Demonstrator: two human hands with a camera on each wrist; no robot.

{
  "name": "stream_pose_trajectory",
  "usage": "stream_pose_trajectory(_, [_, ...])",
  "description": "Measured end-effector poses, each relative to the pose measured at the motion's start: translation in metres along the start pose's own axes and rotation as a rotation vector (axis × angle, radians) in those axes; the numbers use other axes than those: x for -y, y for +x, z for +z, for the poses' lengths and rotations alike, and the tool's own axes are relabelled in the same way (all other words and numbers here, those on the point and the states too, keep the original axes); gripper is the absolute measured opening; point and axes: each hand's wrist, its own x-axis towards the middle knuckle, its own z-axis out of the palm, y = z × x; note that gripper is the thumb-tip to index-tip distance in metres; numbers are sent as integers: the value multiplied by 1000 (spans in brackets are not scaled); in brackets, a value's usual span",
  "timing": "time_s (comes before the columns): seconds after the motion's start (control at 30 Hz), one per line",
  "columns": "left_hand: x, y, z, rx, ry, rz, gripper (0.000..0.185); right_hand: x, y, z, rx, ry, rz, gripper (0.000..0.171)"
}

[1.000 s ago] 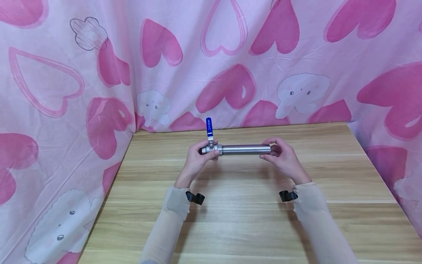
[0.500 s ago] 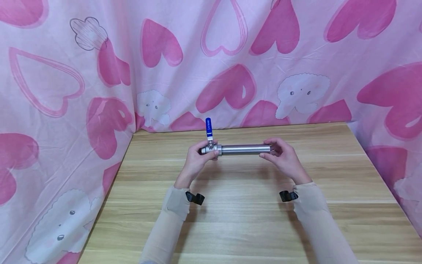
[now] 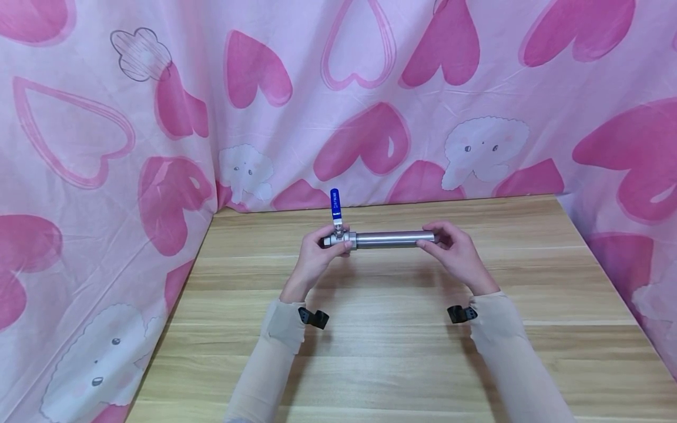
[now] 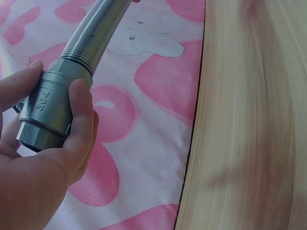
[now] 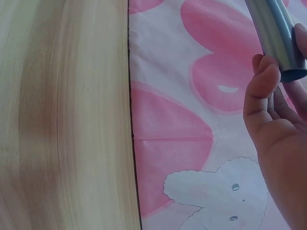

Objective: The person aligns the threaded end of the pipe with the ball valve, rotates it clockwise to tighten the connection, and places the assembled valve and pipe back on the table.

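My left hand (image 3: 314, 258) grips a steel ball valve (image 4: 50, 103) marked 304, thumb on one side and fingers on the other. The valve's blue lever handle (image 3: 335, 204) points up and away from me. A smooth metal pipe (image 3: 391, 239) runs rightward from the valve, with a threaded end (image 4: 79, 60) partly visible where it enters the valve. At the pipe's open right end, my right hand (image 3: 456, 255) pinches it between thumb and fingers. Valve and pipe are held level, with shadows on the wood below.
A wood-grain table (image 3: 370, 352) lies under both arms. Pink heart-print cloth (image 3: 365, 47) hangs behind it and at both sides. Each wrist carries a small black camera mount, the left one (image 3: 314, 318) and the right one (image 3: 462, 314).
My right thumb and fingers have shifted slightly at the pipe's end, the thumb now lying against the pipe. The left hand and valve stay almost where they were.
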Motion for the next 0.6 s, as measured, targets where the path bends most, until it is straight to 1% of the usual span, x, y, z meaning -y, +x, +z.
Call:
stream_pose_trajectory(0.2, [0,1,0,6,6,-27,39,-24,5,3,-4,-29,30,35])
stream_pose_trajectory(0.4, [1,2,0,16,14,-25,39,-26,4,4,6,-10,61,39])
stream_pose_trajectory(0.6, [2,1,1,5,10,-4,38,-24,4,5,19,47,38,44])
